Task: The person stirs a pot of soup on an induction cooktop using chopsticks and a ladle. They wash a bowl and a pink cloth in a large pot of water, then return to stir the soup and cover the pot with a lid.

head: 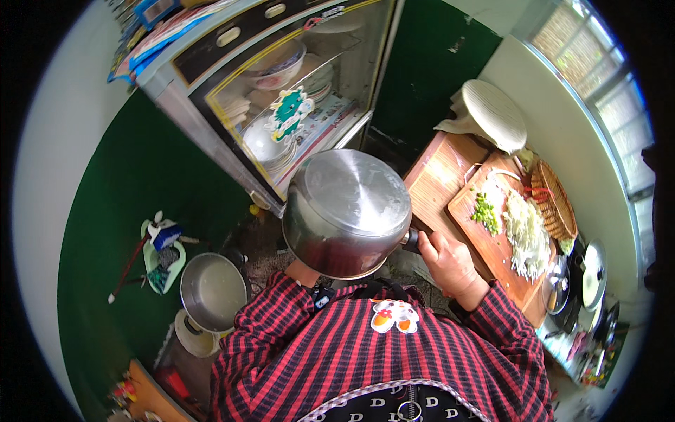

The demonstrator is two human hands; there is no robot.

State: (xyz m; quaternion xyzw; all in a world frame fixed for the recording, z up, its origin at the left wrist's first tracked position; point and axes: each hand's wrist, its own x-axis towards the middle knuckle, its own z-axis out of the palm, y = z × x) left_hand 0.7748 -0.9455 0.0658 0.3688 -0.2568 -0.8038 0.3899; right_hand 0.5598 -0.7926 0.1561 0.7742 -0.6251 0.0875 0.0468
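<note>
A stainless-steel saucepan (pixel 348 211) is tipped over in front of my chest, its shiny round base facing up towards me. My right hand (pixel 449 265) grips its black handle (pixel 412 240). Behind the pot's lower left side is my left hand (pixel 302 272); only the wrist and the back of the hand show, and its fingers are hidden, so its hold is unclear. The pot's inside is turned away from view. To the right, a wooden cutting board (pixel 474 211) carries chopped green scallions (pixel 485 213) and a heap of pale shredded vegetable (pixel 527 235).
A glass-fronted dish cabinet (pixel 211 113) with bowls stands ahead. Another metal pot (pixel 213 290) sits low on the left, near a green wall holder (pixel 163 264) with brushes. A wicker basket (pixel 553 200), a cloth-covered round object (pixel 493 116) and a pot lid (pixel 594 274) line the right side.
</note>
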